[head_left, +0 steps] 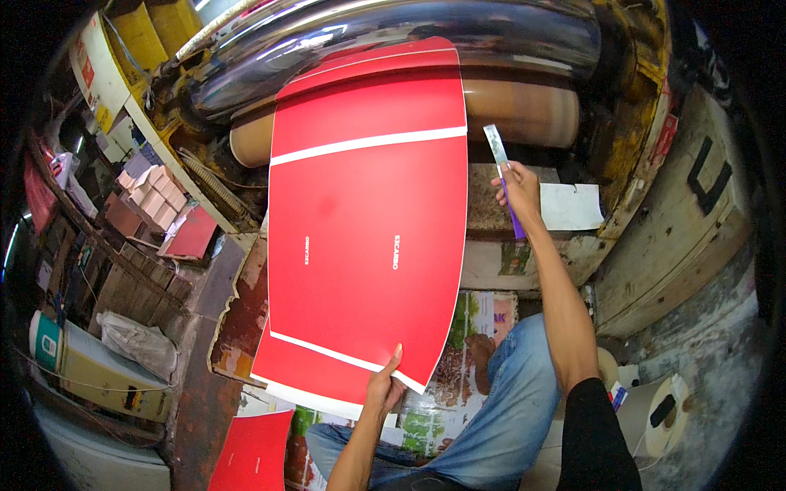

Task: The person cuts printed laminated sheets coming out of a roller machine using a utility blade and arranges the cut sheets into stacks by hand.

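Note:
A large red printed sheet [360, 204] with white bands stretches from the shiny metal roller [524, 41] down toward my lap. Its far end lies curved against that roller. My left hand [385, 389] pinches the sheet's near edge, thumb on top and fingers underneath. To the right of the sheet and apart from it, my right hand [519, 195] is closed round a knife [496, 147] with a broad flat blade and a purple handle. The blade points up toward the tan roller [524, 110].
Another red sheet [252, 450] lies low at the left, near my knee. A white paper [571, 206] rests on the machine's ledge beyond my right forearm. At the right stands a grey metal cabinet [671, 204]; wrapped rolls [655, 413] lie below it. Stacked cartons [153, 196] are at the left.

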A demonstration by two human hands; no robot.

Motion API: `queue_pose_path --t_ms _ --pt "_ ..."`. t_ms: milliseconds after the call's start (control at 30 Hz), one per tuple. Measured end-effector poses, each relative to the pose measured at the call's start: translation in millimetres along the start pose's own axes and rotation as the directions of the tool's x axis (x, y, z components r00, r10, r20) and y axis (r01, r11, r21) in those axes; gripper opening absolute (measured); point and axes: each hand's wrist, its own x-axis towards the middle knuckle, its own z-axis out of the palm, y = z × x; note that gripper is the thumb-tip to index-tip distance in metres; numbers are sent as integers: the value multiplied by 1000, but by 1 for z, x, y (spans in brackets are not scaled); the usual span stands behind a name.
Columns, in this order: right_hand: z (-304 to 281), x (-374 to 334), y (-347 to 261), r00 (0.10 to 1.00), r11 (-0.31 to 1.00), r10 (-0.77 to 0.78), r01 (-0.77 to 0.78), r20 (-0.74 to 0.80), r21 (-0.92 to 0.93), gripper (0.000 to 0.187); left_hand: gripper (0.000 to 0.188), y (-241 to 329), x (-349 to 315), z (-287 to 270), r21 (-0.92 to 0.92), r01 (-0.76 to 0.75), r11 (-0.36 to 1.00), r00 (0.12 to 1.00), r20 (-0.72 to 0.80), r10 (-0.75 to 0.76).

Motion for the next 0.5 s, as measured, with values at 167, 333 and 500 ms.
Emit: queue_pose_path --t_ms 167,333,500 --pt "19 6 -27 990 989 -132 135 39 -64 29 41 0 -22 11 29 53 998 997 -53 -51" --pt "31 12 -28 994 981 -92 99 53 -168 32 42 -2 -36 -11 43 119 992 993 -33 -117" --pt "23 11 -12 984 988 -26 52 178 -147 31 48 0 -56 -13 126 106 986 992 -76 -97"
